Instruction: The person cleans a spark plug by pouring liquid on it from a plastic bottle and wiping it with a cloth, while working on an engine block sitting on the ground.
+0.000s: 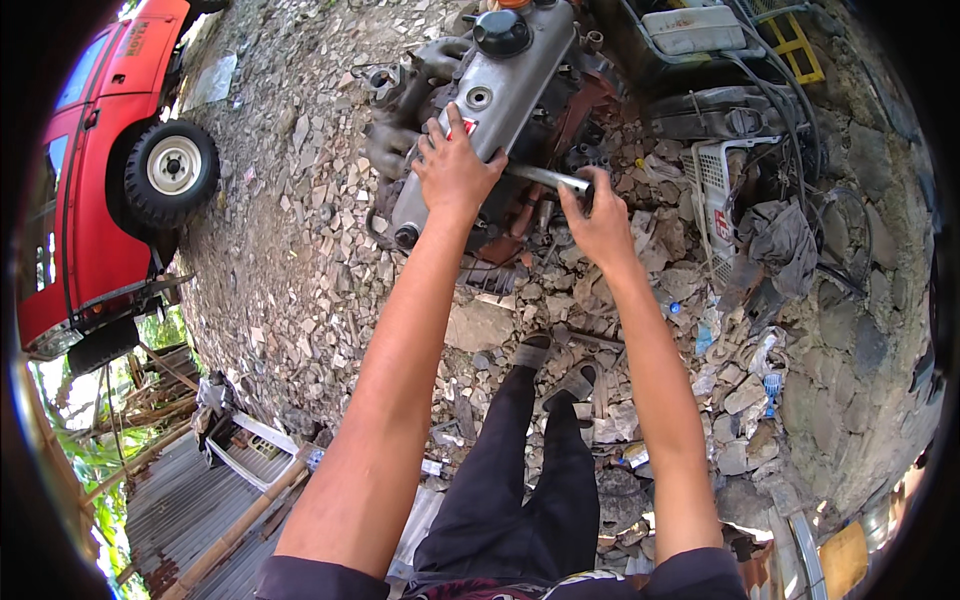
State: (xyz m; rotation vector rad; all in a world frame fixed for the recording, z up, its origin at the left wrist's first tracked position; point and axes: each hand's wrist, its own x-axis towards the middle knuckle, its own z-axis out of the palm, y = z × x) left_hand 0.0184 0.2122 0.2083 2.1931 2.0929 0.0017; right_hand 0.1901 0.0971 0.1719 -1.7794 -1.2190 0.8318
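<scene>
An engine (425, 110) sits on the rubble ahead of me, its long grey valve cover (520, 65) carrying a black cap (501, 33). Fingers spread, my left hand (455, 172) lies on that cover, over a red and white sticker. My right hand (600, 222) is closed round the near end of a shiny metal tube (545, 177), at the engine's right side. The tube slants left toward my left thumb. Its far end is hidden beside the cover, so I cannot tell what it fits onto.
Broken stone and tile cover the ground (320, 200). A red off-road vehicle (95, 170) stands at the left. To the right are a white plastic crate (715, 195), a grey rag (785, 245), black hoses and a stone wall (850, 330). Corrugated sheets (190, 500) lie lower left.
</scene>
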